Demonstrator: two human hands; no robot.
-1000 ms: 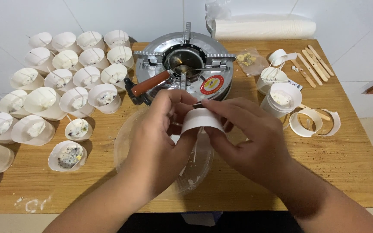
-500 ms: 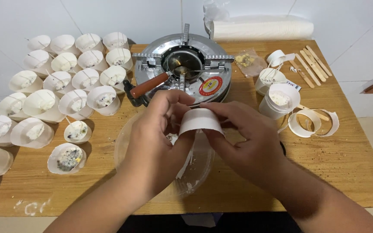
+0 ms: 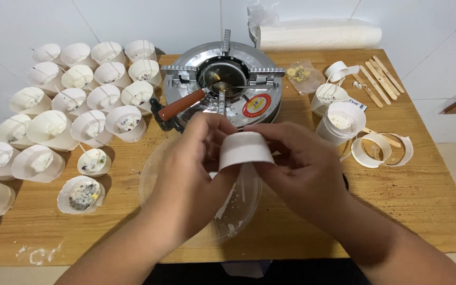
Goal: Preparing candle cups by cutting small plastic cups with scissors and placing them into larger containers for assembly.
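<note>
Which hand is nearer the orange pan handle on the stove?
Left. The left hand sits just below the orange handle, its fingertips close under it. The right hand is farther off to the handle's right, holding the other side of the white paper cup.

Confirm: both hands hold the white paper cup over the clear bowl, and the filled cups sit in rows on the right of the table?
One thing is wrong: the filled cups sit in rows on the left of the table, as the head view shows. The rest stands: the left hand and right hand hold the white paper cup over the clear bowl.
</note>
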